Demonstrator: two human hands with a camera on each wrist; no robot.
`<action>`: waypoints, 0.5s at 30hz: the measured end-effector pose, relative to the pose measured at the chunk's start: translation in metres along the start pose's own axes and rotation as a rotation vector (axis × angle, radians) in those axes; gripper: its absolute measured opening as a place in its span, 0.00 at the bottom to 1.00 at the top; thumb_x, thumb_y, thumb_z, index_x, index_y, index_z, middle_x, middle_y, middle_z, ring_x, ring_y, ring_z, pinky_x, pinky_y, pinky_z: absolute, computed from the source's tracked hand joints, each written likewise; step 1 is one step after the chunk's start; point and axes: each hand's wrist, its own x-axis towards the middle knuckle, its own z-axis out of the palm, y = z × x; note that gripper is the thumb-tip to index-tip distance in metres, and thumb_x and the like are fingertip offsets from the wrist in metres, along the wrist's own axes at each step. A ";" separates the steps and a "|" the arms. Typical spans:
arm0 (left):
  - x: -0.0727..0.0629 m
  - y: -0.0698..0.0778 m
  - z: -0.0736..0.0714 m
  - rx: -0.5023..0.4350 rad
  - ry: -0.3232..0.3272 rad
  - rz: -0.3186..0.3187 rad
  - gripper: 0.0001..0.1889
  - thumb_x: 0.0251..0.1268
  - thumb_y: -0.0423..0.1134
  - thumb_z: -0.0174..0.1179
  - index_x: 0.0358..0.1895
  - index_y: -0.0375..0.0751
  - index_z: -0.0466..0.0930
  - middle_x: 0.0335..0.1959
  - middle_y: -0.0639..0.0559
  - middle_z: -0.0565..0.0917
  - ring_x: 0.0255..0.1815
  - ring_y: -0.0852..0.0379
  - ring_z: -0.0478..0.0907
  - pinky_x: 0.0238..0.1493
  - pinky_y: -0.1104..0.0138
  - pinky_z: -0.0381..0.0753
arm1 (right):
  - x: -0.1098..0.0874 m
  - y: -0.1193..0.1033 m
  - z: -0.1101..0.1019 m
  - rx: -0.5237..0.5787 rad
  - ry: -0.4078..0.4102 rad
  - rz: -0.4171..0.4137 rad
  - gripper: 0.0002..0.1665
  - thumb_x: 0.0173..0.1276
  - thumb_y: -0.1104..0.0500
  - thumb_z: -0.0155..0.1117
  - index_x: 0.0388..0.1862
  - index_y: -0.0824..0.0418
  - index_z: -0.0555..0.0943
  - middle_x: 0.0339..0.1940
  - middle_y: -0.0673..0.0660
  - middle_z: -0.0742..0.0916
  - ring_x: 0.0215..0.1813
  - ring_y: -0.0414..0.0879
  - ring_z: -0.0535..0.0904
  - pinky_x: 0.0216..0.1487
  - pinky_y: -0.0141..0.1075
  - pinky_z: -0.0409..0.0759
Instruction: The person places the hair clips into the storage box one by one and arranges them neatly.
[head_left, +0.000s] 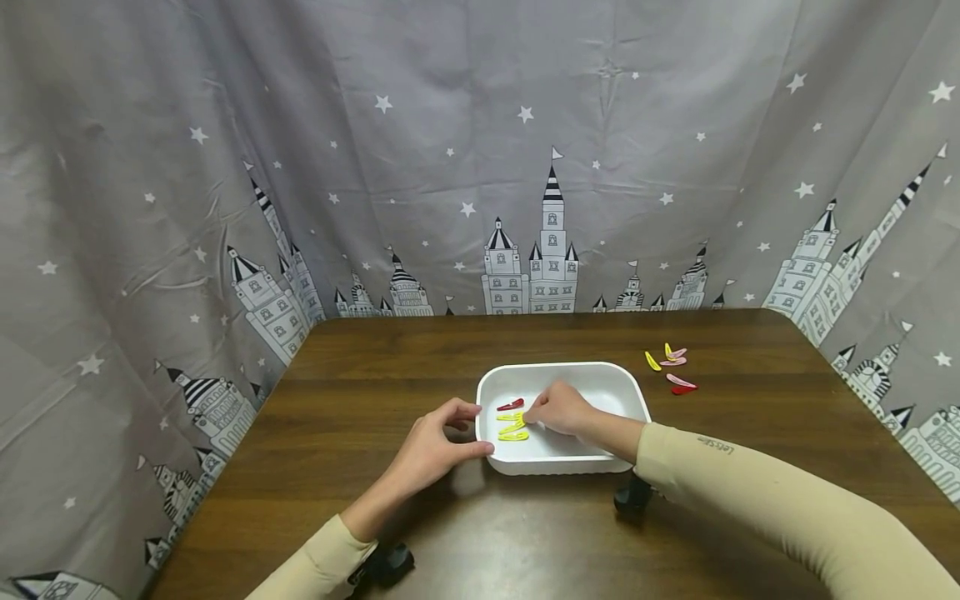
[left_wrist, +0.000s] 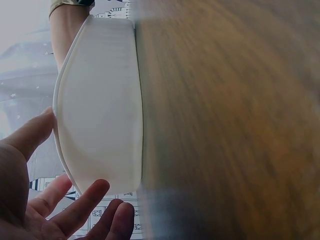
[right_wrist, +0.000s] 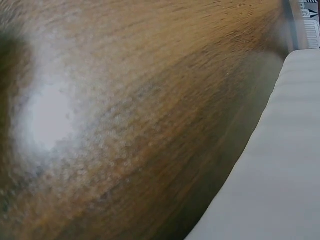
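A white tray (head_left: 564,465) stands on the wooden table. Inside its left part lie a red hair clip (head_left: 510,405) and yellow hair clips, the nearest one (head_left: 513,437) beside the tray's front wall. My right hand (head_left: 564,408) reaches into the tray, its curled fingertips pinching the end of a yellow hair clip (head_left: 514,423); the fingers partly hide it. At the tray's left end, my left hand (head_left: 435,440) rests its spread thumb and fingers against the rim. The left wrist view shows that thumb touching the white wall (left_wrist: 100,110). My right hand is out of the right wrist view.
Loose hair clips lie on the table right of the tray: yellow ones (head_left: 652,361), pink ones (head_left: 681,381) and a red one (head_left: 684,389). A grey curtain (head_left: 465,108) with castles and stars hangs behind the table (head_left: 360,358).
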 end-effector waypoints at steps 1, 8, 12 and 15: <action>0.000 0.000 0.000 0.000 0.000 0.000 0.28 0.48 0.51 0.79 0.53 0.48 0.83 0.51 0.52 0.87 0.51 0.51 0.83 0.53 0.52 0.79 | 0.000 0.000 0.000 -0.003 -0.003 0.003 0.09 0.59 0.56 0.74 0.30 0.62 0.90 0.29 0.52 0.85 0.31 0.44 0.70 0.29 0.33 0.63; 0.000 -0.001 0.000 0.012 0.005 0.016 0.28 0.48 0.52 0.79 0.53 0.47 0.83 0.50 0.52 0.87 0.50 0.52 0.83 0.52 0.53 0.79 | -0.001 0.000 0.000 -0.004 -0.004 -0.007 0.09 0.59 0.57 0.74 0.28 0.62 0.90 0.25 0.52 0.83 0.27 0.42 0.68 0.26 0.32 0.61; 0.001 -0.001 0.000 0.017 0.008 0.020 0.29 0.47 0.53 0.79 0.53 0.48 0.83 0.50 0.52 0.88 0.50 0.53 0.83 0.52 0.53 0.79 | -0.004 -0.001 -0.001 0.007 -0.014 -0.008 0.08 0.59 0.58 0.74 0.27 0.63 0.89 0.23 0.52 0.82 0.25 0.41 0.67 0.25 0.31 0.60; 0.001 -0.001 0.000 0.019 0.009 0.027 0.28 0.47 0.53 0.79 0.53 0.48 0.83 0.50 0.52 0.88 0.49 0.52 0.83 0.51 0.54 0.79 | -0.005 -0.003 -0.002 0.002 -0.020 0.001 0.09 0.59 0.57 0.73 0.27 0.63 0.89 0.23 0.51 0.81 0.24 0.41 0.66 0.25 0.30 0.60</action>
